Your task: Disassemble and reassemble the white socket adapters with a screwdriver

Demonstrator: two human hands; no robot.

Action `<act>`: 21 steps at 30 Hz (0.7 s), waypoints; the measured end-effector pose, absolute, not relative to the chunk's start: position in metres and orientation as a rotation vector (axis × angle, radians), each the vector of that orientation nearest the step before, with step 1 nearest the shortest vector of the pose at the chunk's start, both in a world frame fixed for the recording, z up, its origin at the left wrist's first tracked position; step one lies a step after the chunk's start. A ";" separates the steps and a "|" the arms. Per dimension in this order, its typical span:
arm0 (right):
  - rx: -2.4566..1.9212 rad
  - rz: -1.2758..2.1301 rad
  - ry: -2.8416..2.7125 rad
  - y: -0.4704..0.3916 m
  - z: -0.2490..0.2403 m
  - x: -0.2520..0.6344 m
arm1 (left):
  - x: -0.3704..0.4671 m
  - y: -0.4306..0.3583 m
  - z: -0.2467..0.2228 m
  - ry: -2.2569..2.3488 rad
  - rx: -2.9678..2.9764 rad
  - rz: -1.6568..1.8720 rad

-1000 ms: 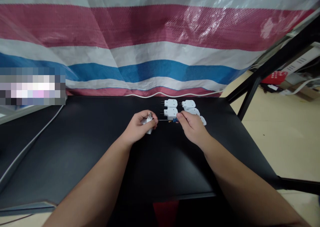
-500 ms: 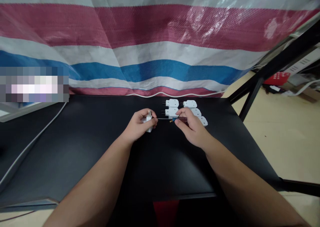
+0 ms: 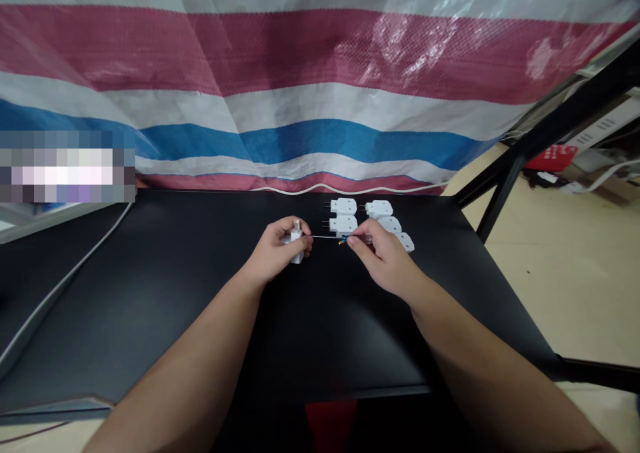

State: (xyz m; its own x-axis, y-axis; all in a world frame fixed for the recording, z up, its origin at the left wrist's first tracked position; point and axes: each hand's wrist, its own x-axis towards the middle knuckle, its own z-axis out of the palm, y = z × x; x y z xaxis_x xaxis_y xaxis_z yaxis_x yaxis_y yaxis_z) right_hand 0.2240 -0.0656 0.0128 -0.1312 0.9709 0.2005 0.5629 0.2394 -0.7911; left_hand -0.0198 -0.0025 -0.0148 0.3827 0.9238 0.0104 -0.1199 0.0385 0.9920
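My left hand [image 3: 284, 246] is closed around a white plug [image 3: 297, 256], its metal prongs pointing up between thumb and fingers. From the right, the thin metal shaft of a screwdriver [image 3: 325, 237] reaches the plug; its tip is hidden by my left fingers. My right hand [image 3: 383, 250] pinches the screwdriver's handle, which looks see-through at the far end. At the right fingertips shows a small blue and brass-coloured bit, too small to make out. Just behind the right hand lie several white plugs [image 3: 343, 224] on the black table [image 3: 320, 320], some partly covered by the hand.
A striped plastic sheet [image 3: 310, 53] hangs behind the table, with a white cable [image 3: 330, 190] along its foot. At the left are a blurred-out device [image 3: 65, 173] and a grey cable [image 3: 65, 283]. A black metal frame [image 3: 515, 160] stands at the right.
My right fingers have drawn closer together on the screwdriver's handle, which looks turned a little. My left hand keeps the plug in the same place. The view has shifted very slightly.
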 end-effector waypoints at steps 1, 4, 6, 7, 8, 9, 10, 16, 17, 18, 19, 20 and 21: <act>-1.430 0.701 -1.806 -0.065 0.013 0.224 | -0.019 -0.003 -0.014 0.831 1.273 0.962; -1.432 0.698 -1.823 -0.064 0.014 0.224 | -0.019 -0.004 -0.012 0.818 1.266 0.960; -1.392 0.748 -1.818 -0.066 0.013 0.223 | -0.019 -0.004 -0.011 0.816 1.236 0.967; -1.378 0.772 -1.816 -0.066 0.013 0.224 | -0.019 -0.004 -0.010 0.815 1.220 0.971; -1.372 0.788 -1.814 -0.067 0.013 0.224 | -0.019 -0.003 -0.010 0.814 1.206 0.977; -1.373 0.793 -1.815 -0.067 0.013 0.224 | -0.020 -0.003 -0.010 0.811 1.196 0.982; -1.379 0.784 -1.824 -0.067 0.013 0.224 | -0.020 -0.003 -0.010 0.808 1.190 0.983; -1.404 0.737 -1.861 -0.064 0.015 0.222 | -0.020 -0.003 -0.011 0.788 1.198 0.968; -1.395 0.743 -1.833 -0.065 0.014 0.221 | -0.020 -0.003 -0.011 0.786 1.194 0.967; -1.381 0.743 -1.805 -0.065 0.012 0.221 | -0.020 -0.003 -0.011 0.784 1.186 0.967; -1.367 0.737 -1.784 -0.066 0.011 0.220 | -0.020 -0.002 -0.011 0.782 1.174 0.972; -1.355 0.725 -1.773 -0.066 0.009 0.220 | -0.020 -0.002 -0.012 0.781 1.160 0.980; -1.345 0.711 -1.766 -0.067 0.007 0.220 | -0.020 -0.002 -0.012 0.780 1.148 0.988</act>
State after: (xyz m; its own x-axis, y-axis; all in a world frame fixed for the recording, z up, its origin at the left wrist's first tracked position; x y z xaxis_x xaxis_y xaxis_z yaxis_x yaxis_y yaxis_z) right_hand 0.2195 -0.0668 0.0074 -0.1267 0.9594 0.2520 0.5173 0.2807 -0.8084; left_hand -0.0199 -0.0019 -0.0121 0.3815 0.9243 -0.0110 -0.2256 0.1047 0.9686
